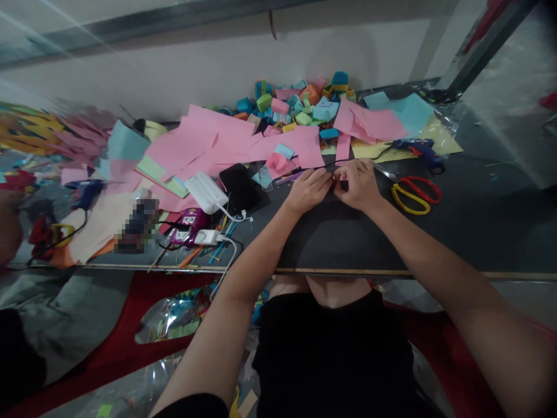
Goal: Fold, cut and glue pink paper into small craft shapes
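Observation:
Over the dark tabletop point(322, 244), my left hand point(310, 188) and my right hand point(357, 183) meet with their fingertips pinched together. Both hands are closed; whatever sits between the fingers is small, dark and mostly hidden. A curled pink paper piece point(279, 165) lies just beyond my left hand, to its left. Close by on the right of my right hand rest scissors point(411, 195) with one yellow and one red handle loop. Behind them is a blue glue gun point(424, 152). A narrow pink strip point(343, 148) lies directly beyond my right hand.
Pink sheets point(213, 139) spread across the back left, before a heap of small coloured paper pieces point(304, 107). A white power bank point(206, 191), a black phone point(240, 187) and a purple power strip point(190, 223) with cables lie left. Another person's arm point(7, 226) shows far left.

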Tool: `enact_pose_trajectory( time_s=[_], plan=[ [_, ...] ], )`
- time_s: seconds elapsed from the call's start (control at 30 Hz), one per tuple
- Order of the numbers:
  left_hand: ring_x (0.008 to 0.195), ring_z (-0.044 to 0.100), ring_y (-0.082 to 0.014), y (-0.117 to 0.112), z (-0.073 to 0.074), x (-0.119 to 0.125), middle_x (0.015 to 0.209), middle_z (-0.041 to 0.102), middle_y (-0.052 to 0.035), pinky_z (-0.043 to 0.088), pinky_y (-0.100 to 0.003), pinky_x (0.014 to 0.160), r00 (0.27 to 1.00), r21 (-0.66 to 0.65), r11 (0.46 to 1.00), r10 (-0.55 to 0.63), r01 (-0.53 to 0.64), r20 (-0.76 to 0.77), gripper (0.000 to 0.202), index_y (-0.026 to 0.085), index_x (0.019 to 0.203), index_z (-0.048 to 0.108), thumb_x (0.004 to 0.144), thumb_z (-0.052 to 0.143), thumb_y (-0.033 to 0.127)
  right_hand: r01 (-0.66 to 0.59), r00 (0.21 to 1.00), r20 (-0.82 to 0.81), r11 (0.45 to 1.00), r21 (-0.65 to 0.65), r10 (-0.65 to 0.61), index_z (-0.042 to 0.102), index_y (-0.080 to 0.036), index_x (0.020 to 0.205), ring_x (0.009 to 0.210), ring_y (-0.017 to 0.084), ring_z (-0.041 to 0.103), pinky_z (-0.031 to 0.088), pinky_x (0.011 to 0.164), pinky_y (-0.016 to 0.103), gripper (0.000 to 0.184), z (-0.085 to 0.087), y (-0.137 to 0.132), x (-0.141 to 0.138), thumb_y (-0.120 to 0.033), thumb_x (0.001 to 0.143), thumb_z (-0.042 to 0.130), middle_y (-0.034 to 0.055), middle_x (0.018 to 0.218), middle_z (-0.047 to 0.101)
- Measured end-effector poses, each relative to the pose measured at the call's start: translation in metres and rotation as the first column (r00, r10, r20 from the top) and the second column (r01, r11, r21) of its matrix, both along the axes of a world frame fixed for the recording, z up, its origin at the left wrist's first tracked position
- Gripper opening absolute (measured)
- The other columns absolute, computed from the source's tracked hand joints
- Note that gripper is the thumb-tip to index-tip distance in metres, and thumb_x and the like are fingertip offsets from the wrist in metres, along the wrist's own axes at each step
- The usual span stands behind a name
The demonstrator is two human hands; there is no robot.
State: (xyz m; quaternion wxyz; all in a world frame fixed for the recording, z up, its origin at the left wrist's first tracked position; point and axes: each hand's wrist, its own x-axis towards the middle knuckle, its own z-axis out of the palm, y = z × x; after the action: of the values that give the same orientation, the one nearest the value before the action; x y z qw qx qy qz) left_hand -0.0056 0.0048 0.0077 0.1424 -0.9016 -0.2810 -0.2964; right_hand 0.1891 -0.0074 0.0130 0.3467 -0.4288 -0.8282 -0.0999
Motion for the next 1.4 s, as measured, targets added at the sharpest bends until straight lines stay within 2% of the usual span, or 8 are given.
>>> enact_pose_trajectory(
  time_s=[0.6,0.77,0.83,0.87,0.97,1.13,1.3,1.4],
  plan=[
    [0.106,0.073,-0.0189,0.009,0.010,-0.022,0.106,0.080,-0.0075,0.054,-0.032,0.084,0.983,0.151,0.975,0.151,-0.165,0.101,0.029,0.019,0.104,0.072,0.107,0.044,0.025,0.171,0.985,-0.033,0.985,0.002,-0.171,0.047,-0.024,0.089,0.090,0.025,0.062,0.042,0.101,0.052,0.015,0.002,0.025,0.045,-0.017,0.080,0.056,0.0040,0.087,0.067],
    [0.114,0.070,-0.0246,0.012,0.005,-0.028,0.111,0.078,-0.0119,0.052,-0.041,0.097,0.931,-0.002,0.961,0.269,-0.277,0.247,0.030,0.018,0.107,0.072,0.106,0.044,0.030,0.302,0.879,-0.349,0.946,-0.121,-0.325,0.057,-0.020,0.103,0.101,0.030,0.064,0.048,0.093,0.054,0.019,0.001,0.022,0.049,-0.031,0.088,0.054,0.0130,0.099,0.067],
    [0.115,0.070,-0.0275,0.011,0.005,-0.027,0.111,0.077,-0.0136,0.050,-0.046,0.099,0.918,-0.117,0.956,0.290,-0.267,0.270,0.030,0.018,0.105,0.072,0.105,0.047,0.033,0.143,0.770,-0.566,0.945,-0.295,-0.294,0.057,-0.021,0.109,0.092,0.027,0.066,0.053,0.083,0.048,0.031,-0.002,0.016,0.032,-0.046,0.090,0.055,0.0103,0.097,0.068],
    [0.115,0.070,-0.0283,0.010,0.005,-0.025,0.110,0.077,-0.0139,0.050,-0.048,0.099,0.922,-0.162,0.956,0.282,-0.246,0.264,0.029,0.019,0.104,0.072,0.104,0.047,0.034,-0.044,0.714,-0.652,0.913,-0.405,-0.255,0.057,-0.024,0.109,0.088,0.025,0.066,0.055,0.077,0.043,0.040,-0.004,0.012,0.021,-0.056,0.087,0.058,0.0081,0.095,0.069],
    [0.114,0.071,-0.0281,0.004,0.007,-0.016,0.110,0.077,-0.0143,0.052,-0.047,0.096,0.965,-0.206,0.969,0.178,-0.138,0.193,0.030,0.019,0.103,0.072,0.104,0.046,0.032,-0.480,0.552,-0.799,0.694,-0.537,-0.236,0.058,-0.028,0.105,0.093,0.023,0.068,0.057,0.072,0.038,0.065,-0.010,0.003,-0.013,-0.080,0.068,0.068,0.0060,0.103,0.070],
    [0.116,0.069,-0.0247,-0.007,0.008,-0.002,0.108,0.077,-0.0102,0.052,-0.045,0.100,0.994,-0.177,0.983,-0.038,0.056,0.102,0.030,0.020,0.106,0.072,0.102,0.050,0.041,-0.398,0.394,-0.847,0.765,-0.507,-0.357,0.061,-0.024,0.077,0.085,0.022,0.067,0.058,0.079,0.039,0.064,-0.012,-0.001,-0.026,-0.086,0.063,0.069,0.0035,0.083,0.068],
    [0.118,0.066,-0.0234,0.005,0.003,-0.005,0.123,0.072,-0.0156,0.053,-0.041,0.096,0.827,-0.349,0.932,0.271,-0.098,0.493,0.049,0.019,0.126,0.065,0.103,0.043,0.057,-0.541,0.396,-0.844,0.651,-0.532,-0.361,0.071,-0.022,0.079,0.080,0.023,0.070,0.060,0.078,0.041,0.056,-0.007,0.000,-0.012,-0.074,0.059,0.082,0.0047,0.082,0.075],
    [0.098,0.072,-0.0184,0.018,-0.003,-0.010,0.114,0.075,-0.0148,0.055,-0.030,0.075,0.703,-0.581,0.802,0.332,0.141,0.629,0.064,0.018,0.124,0.066,0.101,0.034,0.068,-0.608,0.421,-0.854,0.603,-0.516,-0.306,0.076,-0.021,0.083,0.084,0.023,0.072,0.060,0.083,0.042,0.056,-0.002,-0.003,-0.013,-0.069,0.057,0.086,0.0053,0.084,0.078]
  ],
)
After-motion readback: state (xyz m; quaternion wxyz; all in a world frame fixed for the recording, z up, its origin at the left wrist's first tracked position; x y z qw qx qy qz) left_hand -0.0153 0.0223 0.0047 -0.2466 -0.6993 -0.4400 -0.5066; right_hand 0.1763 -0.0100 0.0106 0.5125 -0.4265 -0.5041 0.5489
